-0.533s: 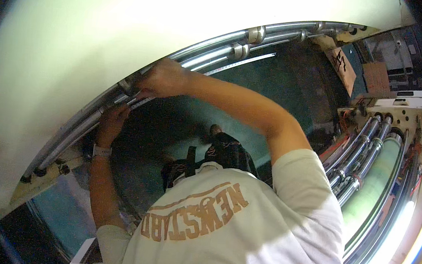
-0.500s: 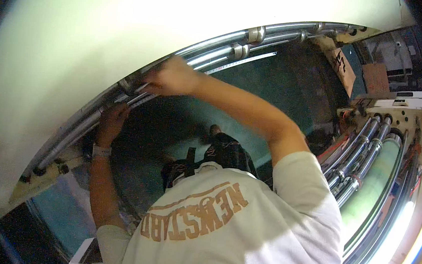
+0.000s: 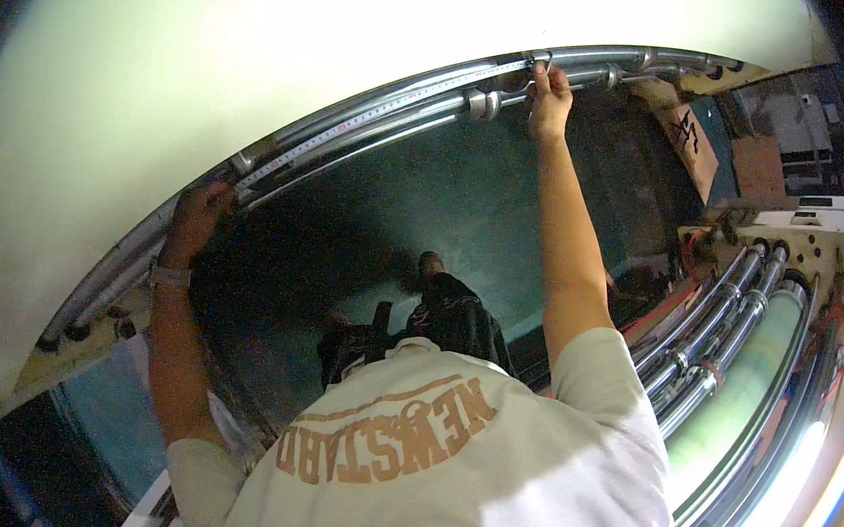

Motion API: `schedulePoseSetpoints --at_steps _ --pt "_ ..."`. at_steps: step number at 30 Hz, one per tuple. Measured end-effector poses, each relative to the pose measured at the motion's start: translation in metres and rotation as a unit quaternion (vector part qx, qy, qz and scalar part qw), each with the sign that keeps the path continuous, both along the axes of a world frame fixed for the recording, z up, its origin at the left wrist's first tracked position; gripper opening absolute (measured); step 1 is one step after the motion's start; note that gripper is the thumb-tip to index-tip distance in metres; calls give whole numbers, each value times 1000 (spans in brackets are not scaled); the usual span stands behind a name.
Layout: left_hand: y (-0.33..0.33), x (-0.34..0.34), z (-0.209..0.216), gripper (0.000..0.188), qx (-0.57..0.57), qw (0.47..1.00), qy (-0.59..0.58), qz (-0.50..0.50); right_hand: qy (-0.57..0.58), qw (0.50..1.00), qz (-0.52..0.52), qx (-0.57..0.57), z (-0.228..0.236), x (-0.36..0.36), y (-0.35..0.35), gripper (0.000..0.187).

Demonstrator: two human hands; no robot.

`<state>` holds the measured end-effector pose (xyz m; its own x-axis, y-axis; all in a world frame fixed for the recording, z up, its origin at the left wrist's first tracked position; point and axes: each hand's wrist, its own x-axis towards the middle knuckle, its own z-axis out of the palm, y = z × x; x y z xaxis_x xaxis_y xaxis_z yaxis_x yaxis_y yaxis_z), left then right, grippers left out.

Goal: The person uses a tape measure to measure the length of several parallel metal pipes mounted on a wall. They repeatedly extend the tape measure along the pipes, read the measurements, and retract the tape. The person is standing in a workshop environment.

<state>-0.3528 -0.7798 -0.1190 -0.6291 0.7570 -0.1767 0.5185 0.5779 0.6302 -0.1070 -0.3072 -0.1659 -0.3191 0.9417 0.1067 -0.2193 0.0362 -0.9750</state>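
A pale tape measure [image 3: 343,128] with red marks runs along the polished metal rods [image 3: 397,89] in front of me. My right hand [image 3: 551,102] pinches its far right end, beside a collar on the upper rod, with thumb and fingers pressed together. At the tape's other end my left hand [image 3: 202,219] is curled close under the rods. That hand lies in shadow, and what sits inside its fingers is mostly hidden. Several metal collars [image 3: 478,105] are fitted round the rods.
A large pale curved panel [image 3: 211,34] rises beyond the rods. To the right stands a machine frame with chrome rods [image 3: 730,301] and a greenish roller [image 3: 750,357]. A cardboard piece [image 3: 688,151] leans at the back right. The dark green floor [image 3: 377,209] lies below.
My right hand has moved right and away along the rods, from near the left hand to the right collar. The tape now lies stretched along the rods. My left hand has shifted slightly left.
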Motion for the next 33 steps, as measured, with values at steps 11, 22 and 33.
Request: schedulePoseSetpoints --at_steps 11,22,33 --pt "6 -29 9 25 -45 998 -6 -47 -66 991 -29 112 -23 -15 34 6" --pt "14 -40 1 20 80 981 -54 -170 -34 998 35 33 -11 -6 27 9" --pt "13 -46 -1 24 52 985 8 -164 -69 996 37 47 0 -13 9 16"
